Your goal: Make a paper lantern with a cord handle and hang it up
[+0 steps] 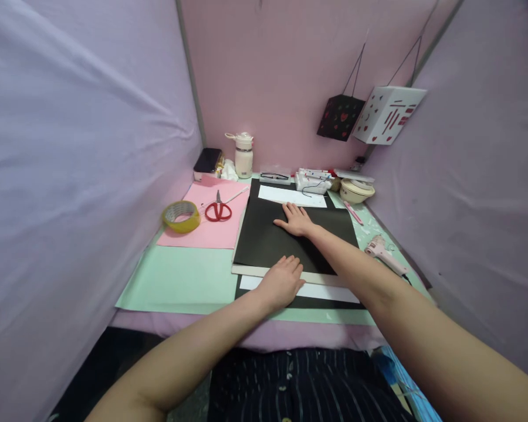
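A large sheet of black paper [264,234] lies flat over a pale board [253,271] in the middle of the table. My right hand [295,220] rests on its upper part, fingers spread. Near the front edge of the sheet, my left hand [283,281] lies flat with its fingers stretched out. White strips show beneath, one beyond the board [290,196] and one in front of it [325,292], both over black paper. Neither hand grips anything; the palms press on the sheet.
Left are a tape roll [182,217], scissors [219,208] and pink paper [220,237]. A bottle [244,158] and phone [208,159] stand behind. A glue gun [385,255], pink cutter [353,213] and bowl [356,191] lie right. Two box lanterns [341,117] hang above. Fabric walls enclose the sides.
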The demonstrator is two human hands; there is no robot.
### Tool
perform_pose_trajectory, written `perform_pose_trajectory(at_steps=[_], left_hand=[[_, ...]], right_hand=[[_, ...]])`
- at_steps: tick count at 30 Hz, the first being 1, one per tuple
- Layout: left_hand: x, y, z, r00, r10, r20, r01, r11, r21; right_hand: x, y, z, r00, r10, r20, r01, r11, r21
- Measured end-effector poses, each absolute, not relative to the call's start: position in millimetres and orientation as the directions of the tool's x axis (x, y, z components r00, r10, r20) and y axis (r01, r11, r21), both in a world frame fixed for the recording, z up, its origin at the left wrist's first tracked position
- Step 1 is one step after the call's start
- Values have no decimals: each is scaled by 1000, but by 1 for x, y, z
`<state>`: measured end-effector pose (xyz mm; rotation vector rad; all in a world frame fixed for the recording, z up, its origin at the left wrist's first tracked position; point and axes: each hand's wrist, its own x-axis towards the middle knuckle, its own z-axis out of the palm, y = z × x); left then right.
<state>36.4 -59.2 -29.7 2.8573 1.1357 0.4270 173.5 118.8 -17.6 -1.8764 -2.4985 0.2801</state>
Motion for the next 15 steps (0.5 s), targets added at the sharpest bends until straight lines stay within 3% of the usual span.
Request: perform_pose_trajectory(at_steps=[10,15], left_hand=[[35,-61,-24,688,690,227,668,-723,175],[27,-58,-4,699,687,201,642,-726,249]], right_hand=[[172,119,-18,-281,953,-113,956,267,-124],[171,120,-19,-285,953,-101,954,272,-124]])
